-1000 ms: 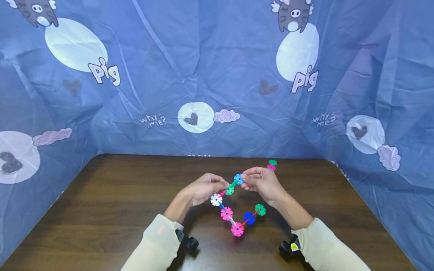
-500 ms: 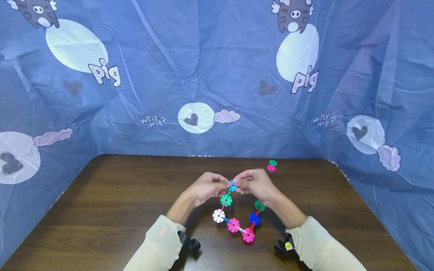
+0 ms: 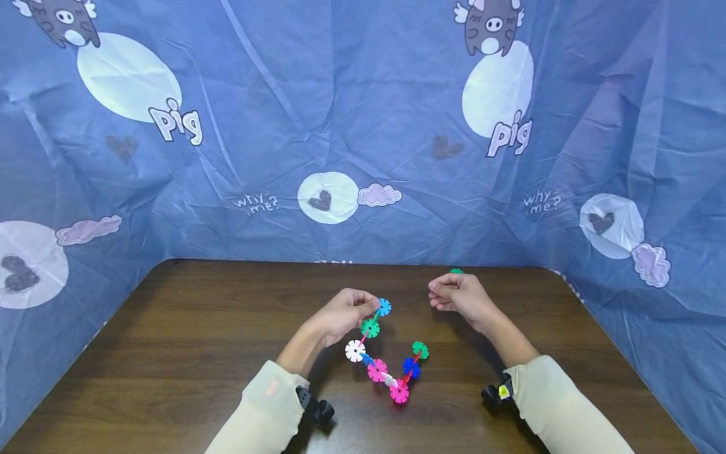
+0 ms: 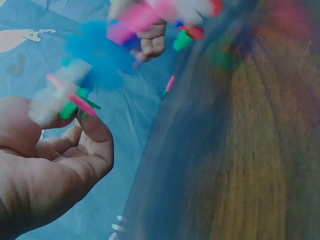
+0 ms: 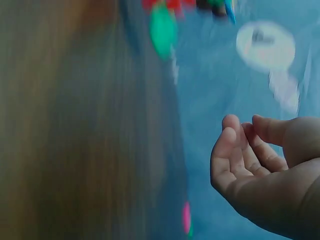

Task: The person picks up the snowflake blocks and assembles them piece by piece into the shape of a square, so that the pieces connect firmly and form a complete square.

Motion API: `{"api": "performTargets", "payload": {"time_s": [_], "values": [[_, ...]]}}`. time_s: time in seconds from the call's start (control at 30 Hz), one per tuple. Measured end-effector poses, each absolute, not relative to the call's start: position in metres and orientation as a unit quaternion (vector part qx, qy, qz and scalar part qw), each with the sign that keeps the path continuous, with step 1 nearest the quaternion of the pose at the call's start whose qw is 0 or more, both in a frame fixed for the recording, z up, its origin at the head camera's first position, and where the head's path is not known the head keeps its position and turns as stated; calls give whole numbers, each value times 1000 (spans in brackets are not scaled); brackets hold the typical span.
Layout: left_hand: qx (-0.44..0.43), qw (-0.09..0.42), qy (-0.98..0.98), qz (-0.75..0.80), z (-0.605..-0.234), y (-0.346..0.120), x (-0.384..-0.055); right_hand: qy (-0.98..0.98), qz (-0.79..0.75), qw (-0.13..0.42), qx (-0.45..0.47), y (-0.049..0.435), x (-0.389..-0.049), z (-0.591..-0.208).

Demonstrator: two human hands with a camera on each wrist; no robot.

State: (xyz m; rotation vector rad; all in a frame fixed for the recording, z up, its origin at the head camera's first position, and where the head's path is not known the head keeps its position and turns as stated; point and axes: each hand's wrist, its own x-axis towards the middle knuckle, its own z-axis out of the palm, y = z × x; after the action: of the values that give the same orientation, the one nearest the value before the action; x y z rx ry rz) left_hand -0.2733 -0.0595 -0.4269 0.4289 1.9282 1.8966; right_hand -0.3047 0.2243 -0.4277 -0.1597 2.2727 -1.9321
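Note:
My left hand [image 3: 344, 315] pinches the upper end of a chain of snowflake discs, by the light blue disc [image 3: 384, 307]. Below it follow a green disc [image 3: 370, 328], a white disc [image 3: 355, 350], pink discs [image 3: 399, 391], a dark blue disc [image 3: 411, 368] and a green end disc [image 3: 420, 350]. The chain hangs in a bent U shape, linked edge to edge by discs seen side-on. In the left wrist view the chain blurs above my left hand [image 4: 60, 160]. My right hand [image 3: 465, 299] is apart from it, fingers loosely bent, holding nothing, as the right wrist view confirms.
A loose green disc [image 3: 456, 271] lies at the table's far edge, beyond my right hand. A loose pink disc [image 5: 186, 217] lies beside it, hidden in the head view. A blue printed cloth [image 3: 363, 126] encloses the brown table [image 3: 227, 302] at back and sides.
My right hand held the light blue disc beside my left, then let go and moved right, toward the loose discs. My left hand keeps hold while the chain swings and shifts slightly left.

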Motion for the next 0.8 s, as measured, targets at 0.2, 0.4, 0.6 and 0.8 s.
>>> {"api": "performTargets", "payload": {"time_s": [0.2,0.4,0.6,0.8], "values": [[136,194,696,678,-425,-61,-274,831,-555,29,-29,269,-336,-442],[120,178,714,667,-425,-61,-276,897,-441,-18,-29,289,-357,-455],[137,187,726,647,-425,-63,-277,944,-328,-43,-3,287,-369,-459],[143,198,729,639,-424,-64,-276,951,-305,-37,33,279,-372,-454]]}}
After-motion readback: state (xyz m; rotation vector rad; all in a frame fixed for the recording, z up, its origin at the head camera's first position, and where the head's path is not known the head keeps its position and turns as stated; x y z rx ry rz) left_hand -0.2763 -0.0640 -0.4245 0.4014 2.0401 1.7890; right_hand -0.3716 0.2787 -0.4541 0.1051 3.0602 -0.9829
